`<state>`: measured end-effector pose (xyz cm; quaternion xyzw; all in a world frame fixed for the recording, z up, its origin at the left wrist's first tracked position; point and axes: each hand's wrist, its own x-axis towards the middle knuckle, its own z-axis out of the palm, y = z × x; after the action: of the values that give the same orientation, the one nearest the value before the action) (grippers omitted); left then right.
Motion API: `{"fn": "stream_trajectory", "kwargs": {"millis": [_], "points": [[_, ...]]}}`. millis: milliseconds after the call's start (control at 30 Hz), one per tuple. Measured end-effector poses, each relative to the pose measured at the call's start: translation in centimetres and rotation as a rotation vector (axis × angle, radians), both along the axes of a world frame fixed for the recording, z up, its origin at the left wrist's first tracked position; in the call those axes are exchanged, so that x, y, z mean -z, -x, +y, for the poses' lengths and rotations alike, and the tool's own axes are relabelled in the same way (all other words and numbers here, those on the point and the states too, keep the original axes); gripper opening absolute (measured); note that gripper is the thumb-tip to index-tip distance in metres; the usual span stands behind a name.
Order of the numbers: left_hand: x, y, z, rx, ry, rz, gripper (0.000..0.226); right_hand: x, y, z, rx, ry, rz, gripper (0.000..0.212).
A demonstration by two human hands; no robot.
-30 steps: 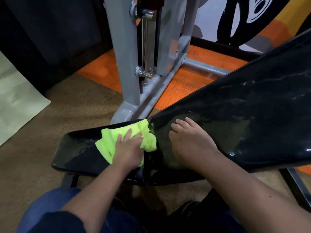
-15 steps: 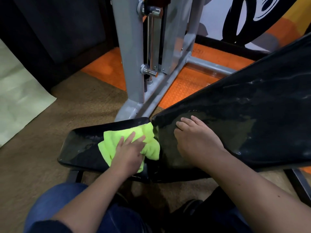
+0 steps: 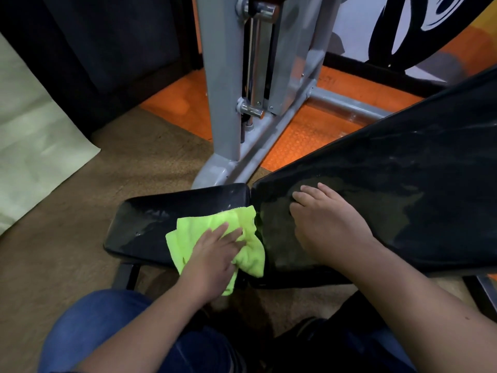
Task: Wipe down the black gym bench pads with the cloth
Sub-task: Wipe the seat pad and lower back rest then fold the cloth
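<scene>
Left hand, fingers flat, is pressed on the green cloth atop the seat pad; right hand is rested, loosely curled, on the adjacent back pad.

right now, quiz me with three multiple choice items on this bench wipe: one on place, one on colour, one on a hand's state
1. Where does the cloth lie?
A. on the small seat pad, by the gap to the back pad
B. on the orange floor
C. over the grey frame

2. What colour is the cloth?
A. white
B. yellow-green
C. red

3. What is the right hand doing?
A. holding the cloth
B. hanging off the bench
C. resting bare on the inclined back pad

Answers:
1 A: the cloth sits on the seat pad under the left hand.
2 B: it is bright yellow-green against the black pads.
3 C: the right hand lies on the back pad with nothing in it.
</scene>
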<state>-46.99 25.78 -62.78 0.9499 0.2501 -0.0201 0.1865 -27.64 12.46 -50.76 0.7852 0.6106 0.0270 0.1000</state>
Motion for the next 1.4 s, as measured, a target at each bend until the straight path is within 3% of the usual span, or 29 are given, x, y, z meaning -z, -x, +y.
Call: {"fn": "stream_trajectory", "kwargs": {"millis": [133,300,433,533,600,733,900,1033,1200,1333,1400], "points": [[-0.8,-1.4,0.0,-0.132,-0.017,-0.047,0.059,0.2,-0.1,0.1,0.000,-0.011,-0.004,0.035],[0.2,2.3,-1.2,0.062,-0.062,-0.009,0.064,0.2,-0.2,0.0,-0.003,0.009,-0.010,0.035],[-0.6,0.3,-1.0,-0.112,-0.026,0.014,0.063,0.0,0.0,0.2,-0.004,0.007,-0.011,0.037],[-0.3,0.2,-2.8,-0.014,-0.142,0.102,0.064,-0.2,0.1,0.1,-0.008,0.010,-0.009,0.041],[-0.5,1.7,-1.8,0.023,-0.082,0.110,0.068,-0.4,0.0,0.0,-0.010,0.013,0.007,0.042],[-1.3,0.1,-1.1,-0.167,-0.032,0.058,0.069,-0.2,0.2,0.2,-0.006,-0.001,0.014,0.041],[-0.5,3.5,-3.2,0.020,-0.076,0.129,0.073,-0.2,0.5,0.2,-0.006,-0.004,0.020,0.038],[-0.8,2.8,-1.3,-0.184,-0.020,0.101,0.075,-0.1,0.6,0.5,0.011,-0.011,0.028,0.040],[-0.5,4.9,-2.4,-0.026,-0.041,0.144,0.080,-0.4,0.6,0.5,0.025,0.005,0.045,0.041],[-1.0,4.8,1.3,-0.208,-0.010,0.164,0.082,-0.4,0.7,0.6,0.033,-0.008,0.041,0.041],[-1.3,4.3,0.4,-0.139,-0.021,0.202,0.081,-0.2,0.7,0.7,0.034,-0.005,0.025,0.040]]}}
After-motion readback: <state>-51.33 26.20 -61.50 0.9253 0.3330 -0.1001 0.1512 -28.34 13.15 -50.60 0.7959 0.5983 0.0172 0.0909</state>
